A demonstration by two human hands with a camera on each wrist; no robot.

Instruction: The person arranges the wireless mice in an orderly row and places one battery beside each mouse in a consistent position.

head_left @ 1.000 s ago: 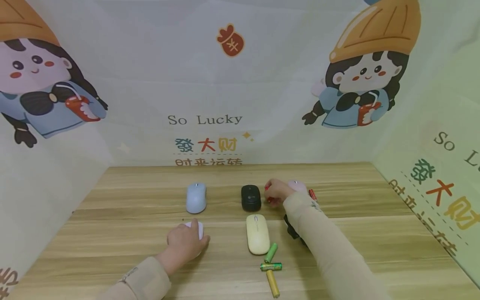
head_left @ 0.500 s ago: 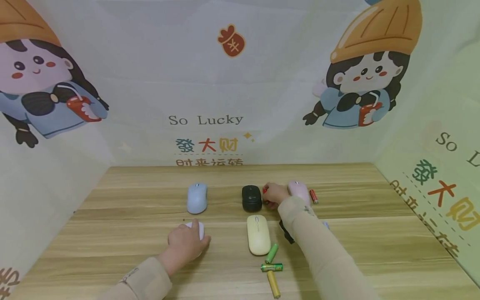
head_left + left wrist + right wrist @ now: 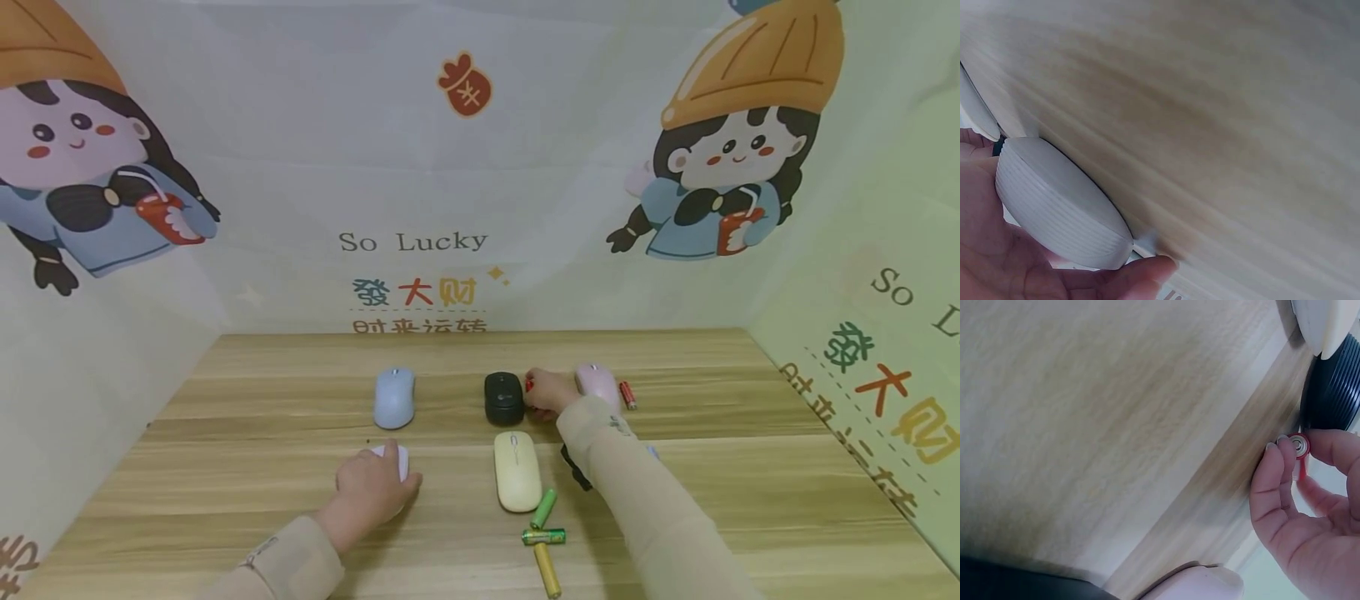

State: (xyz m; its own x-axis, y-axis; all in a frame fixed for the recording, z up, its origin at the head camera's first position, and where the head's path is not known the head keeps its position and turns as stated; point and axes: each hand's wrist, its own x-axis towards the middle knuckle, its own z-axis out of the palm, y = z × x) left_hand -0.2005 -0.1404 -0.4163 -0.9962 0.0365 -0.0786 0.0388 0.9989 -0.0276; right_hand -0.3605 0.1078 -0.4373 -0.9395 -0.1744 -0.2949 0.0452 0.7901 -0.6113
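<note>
In the head view my left hand (image 3: 367, 487) lies over a white mouse (image 3: 403, 462), its thumb out along the right side. The left wrist view shows the fingers and thumb around that mouse's ribbed side. My right hand (image 3: 551, 393) pinches a red battery (image 3: 1300, 445) between thumb and fingertips, with its round metal end showing in the right wrist view. The battery is right beside a black mouse (image 3: 504, 400), close to the table top; whether the two touch I cannot tell. Another bit of red shows just below the battery's end.
A blue mouse (image 3: 394, 398) stands at the back left, a yellow mouse (image 3: 517, 472) in the middle. Two green batteries (image 3: 543, 537) and a yellow battery (image 3: 547, 571) lie in front. Right of my hand are a pink mouse (image 3: 598, 385) and a loose red battery (image 3: 627, 396). My forearm partly covers a black object (image 3: 576, 468).
My right hand has shifted slightly left, closer to the black mouse, with the red battery held; more of the pink mouse and the loose battery now shows. The left hand stays on the white mouse.
</note>
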